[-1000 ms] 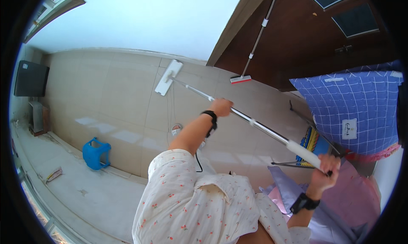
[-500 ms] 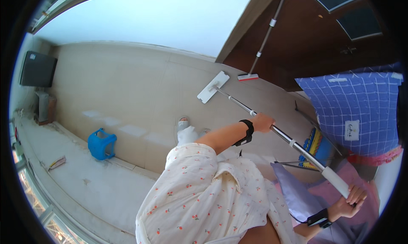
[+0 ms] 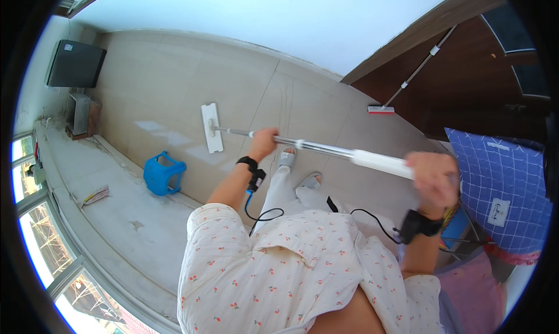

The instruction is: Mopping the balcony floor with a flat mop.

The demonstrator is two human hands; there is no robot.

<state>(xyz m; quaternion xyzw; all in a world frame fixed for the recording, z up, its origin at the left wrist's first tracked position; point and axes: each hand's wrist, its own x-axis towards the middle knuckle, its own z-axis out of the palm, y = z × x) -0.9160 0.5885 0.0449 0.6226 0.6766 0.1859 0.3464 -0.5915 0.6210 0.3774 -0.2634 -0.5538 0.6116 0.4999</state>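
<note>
A flat mop (image 3: 326, 150) with a silver pole and a white grip runs across the view from right to left. Its white rectangular head (image 3: 211, 128) lies flat on the tiled floor. My left hand (image 3: 265, 143) is wrapped round the pole's middle stretch, fairly near the head. At the white grip's upper end my right hand (image 3: 432, 177) is closed, smeared a little by motion. Both wrists wear black bands, with dark cables hanging from them.
On the left a blue plastic stool (image 3: 164, 174) stands by a white ledge (image 3: 125, 235) under the windows. A dark box-shaped appliance (image 3: 76, 64) sits at the far left. A floor squeegee (image 3: 381, 109) leans at the brown door. Blue checked cloth (image 3: 501, 188) hangs at the right.
The mop head has swung left across the floor, nearer the stool. Both hands moved left with the pole, the right one also rising away from the pillows. The view has shifted too.
</note>
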